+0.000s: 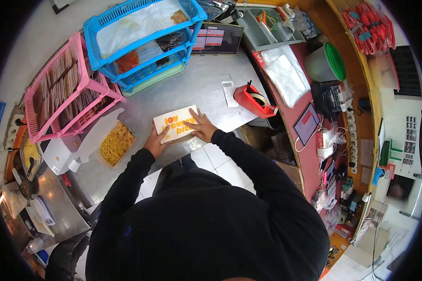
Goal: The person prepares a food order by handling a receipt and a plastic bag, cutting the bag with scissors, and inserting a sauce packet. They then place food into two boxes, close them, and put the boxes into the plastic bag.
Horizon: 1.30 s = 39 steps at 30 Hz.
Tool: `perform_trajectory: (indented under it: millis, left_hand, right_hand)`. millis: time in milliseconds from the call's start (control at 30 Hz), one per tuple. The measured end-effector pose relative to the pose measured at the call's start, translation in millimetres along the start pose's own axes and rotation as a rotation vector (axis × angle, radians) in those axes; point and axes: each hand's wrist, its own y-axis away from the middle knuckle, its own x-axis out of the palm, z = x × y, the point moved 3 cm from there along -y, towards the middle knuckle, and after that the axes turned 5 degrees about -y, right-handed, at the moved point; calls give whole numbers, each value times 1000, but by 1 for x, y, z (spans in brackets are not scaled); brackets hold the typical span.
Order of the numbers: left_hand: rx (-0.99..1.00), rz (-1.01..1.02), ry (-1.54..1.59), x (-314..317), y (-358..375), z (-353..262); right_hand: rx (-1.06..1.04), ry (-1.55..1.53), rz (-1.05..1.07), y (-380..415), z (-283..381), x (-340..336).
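Observation:
A white cardboard food box (175,121) with orange and yellow lettering lies closed on the steel counter in front of me. My left hand (156,142) grips its near left corner, fingers along the side and thumb over the lid. On the right part of the lid, my right hand (201,127) rests with fingers spread. To the left, an open food box (118,144) holds yellow noodles with a browned piece at its far end, its white lid folded back. A printed receipt (229,93) and a red tape dispenser (255,101) are to the right.
Blue stacked baskets (94,52) stand at the back left, beside pink racks (83,79) packed with flat items. A tablet screen (219,38) is behind. Along the right shelf are plastic bags (284,77), a green-lidded bucket (321,64) and another tablet (306,123).

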Motion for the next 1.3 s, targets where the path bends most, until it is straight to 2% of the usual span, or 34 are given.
perform_trajectory:
  millis: [67, 167, 200, 433, 567, 733, 933, 1033, 1067, 1167, 1200, 1233, 1267, 1300]
  left_hand:
    - [-7, 11, 43, 0, 0, 4]
    - [4, -5, 116, -1, -8, 7]
    - [9, -21, 139, 1, -7, 5]
    - [-32, -59, 254, 11, -26, -8]
    - [-15, -72, 247, 15, -34, -17]
    - [32, -37, 186, 11, -39, -13]
    - [-50, 104, 305, 5, -41, -10]
    - [45, 100, -202, 1, -34, -24]
    - [1, 128, -426, -11, -31, -48]
    - [24, 33, -482, 12, -38, -59]
    - [55, 83, -510, 29, -41, -58]
    - [43, 104, -585, 35, -42, -60]
    - [42, 117, -665, 38, -46, -63]
    - [45, 128, -746, 42, -52, -65]
  right_hand:
    - [-50, -23, -53, -1, 2, 0]
    - [115, 250, 87, 6, 32, -24]
    - [87, 326, 51, 4, 37, -28]
    - [-186, 130, -57, 6, 0, -39]
    - [-239, 284, -125, 8, -11, -46]
    - [-240, 321, -114, 9, -8, -51]
    - [-230, 297, -88, 9, -10, -50]
    - [-244, 306, -15, 18, -14, -49]
    - [-228, 268, 36, 25, -10, -49]
    - [-197, 86, 75, 28, -9, -46]
    - [-187, 75, 59, 25, -11, -39]
    - [-172, 68, 37, 25, -14, -35]
    - [-245, 59, -47, 27, -17, -37]
    - [-209, 17, -108, 36, -30, -49]
